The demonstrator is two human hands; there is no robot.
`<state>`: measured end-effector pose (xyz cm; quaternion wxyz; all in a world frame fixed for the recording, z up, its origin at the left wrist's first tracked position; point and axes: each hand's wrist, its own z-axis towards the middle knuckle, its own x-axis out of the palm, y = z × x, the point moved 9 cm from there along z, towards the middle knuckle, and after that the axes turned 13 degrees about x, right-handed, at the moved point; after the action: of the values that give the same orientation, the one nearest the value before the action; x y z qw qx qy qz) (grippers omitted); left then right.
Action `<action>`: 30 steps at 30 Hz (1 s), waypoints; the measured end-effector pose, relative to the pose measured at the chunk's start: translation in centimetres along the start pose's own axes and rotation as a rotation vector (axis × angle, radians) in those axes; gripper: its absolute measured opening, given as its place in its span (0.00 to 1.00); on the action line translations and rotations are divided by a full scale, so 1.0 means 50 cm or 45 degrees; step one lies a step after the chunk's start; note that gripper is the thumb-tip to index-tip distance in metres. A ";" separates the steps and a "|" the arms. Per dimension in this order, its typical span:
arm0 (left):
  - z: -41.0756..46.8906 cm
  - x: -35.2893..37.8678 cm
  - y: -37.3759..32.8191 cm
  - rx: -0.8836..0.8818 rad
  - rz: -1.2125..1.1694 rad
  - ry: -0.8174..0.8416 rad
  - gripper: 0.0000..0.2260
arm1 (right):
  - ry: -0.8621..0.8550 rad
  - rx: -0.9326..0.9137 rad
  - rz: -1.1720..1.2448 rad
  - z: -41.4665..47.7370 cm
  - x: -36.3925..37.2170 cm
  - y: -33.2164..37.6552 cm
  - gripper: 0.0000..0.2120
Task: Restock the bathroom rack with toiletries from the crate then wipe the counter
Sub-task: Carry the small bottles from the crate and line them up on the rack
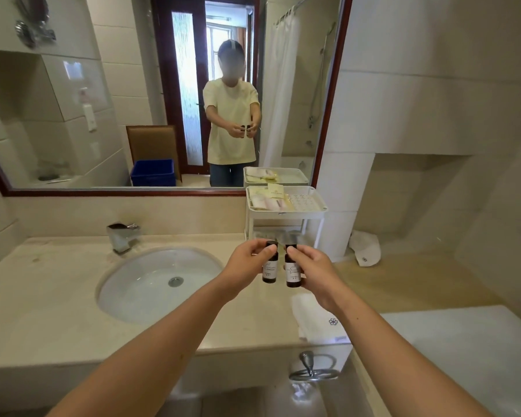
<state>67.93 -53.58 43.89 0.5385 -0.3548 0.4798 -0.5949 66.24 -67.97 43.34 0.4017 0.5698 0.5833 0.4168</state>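
I see soft, even, warm light with only faint shadows. Beyond my hands, daylight glares through the window (220,40) reflected in the mirror (118,115). Wide-angle distortion bends its frame and the counter (42,296) edges. The picture is slightly soft throughout.
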 end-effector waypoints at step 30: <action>0.718 0.065 0.100 0.164 0.274 0.286 0.12 | -0.335 -0.148 -0.273 0.578 -0.225 0.314 0.05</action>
<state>102.58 -63.34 49.16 0.5638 -0.1975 0.5331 -0.5992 99.00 -78.32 48.54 0.5488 0.5298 0.5582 0.3265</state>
